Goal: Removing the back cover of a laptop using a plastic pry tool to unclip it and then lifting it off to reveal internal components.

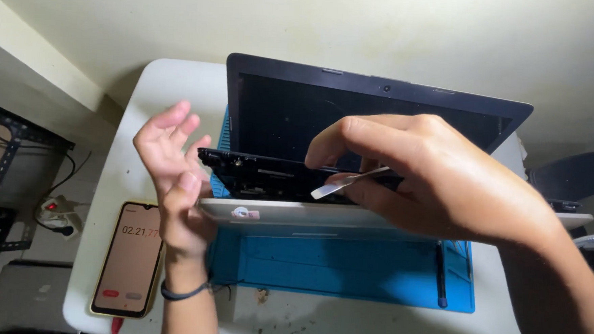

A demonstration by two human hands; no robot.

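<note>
At frame centre, an open laptop (381, 117) sits on a blue mat (346, 268), its dark keyboard panel (256, 171) lifted off the pale base (288, 214). The right hand (439, 174) pinches a thin metal pry tool (347, 183); the left hand (175, 174), fingers spread, braces the left corner. The panel looks thin, flexible and fragile, best held by its edges.

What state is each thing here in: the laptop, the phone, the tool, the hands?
Laptop: lid up, screen dark, top panel lifted off the base.
Phone: lying flat, screen lit.
Flat metal tool: pinched in the right hand.
Left hand: open, at the laptop's left edge.
Blue mat: flat under the laptop.
</note>
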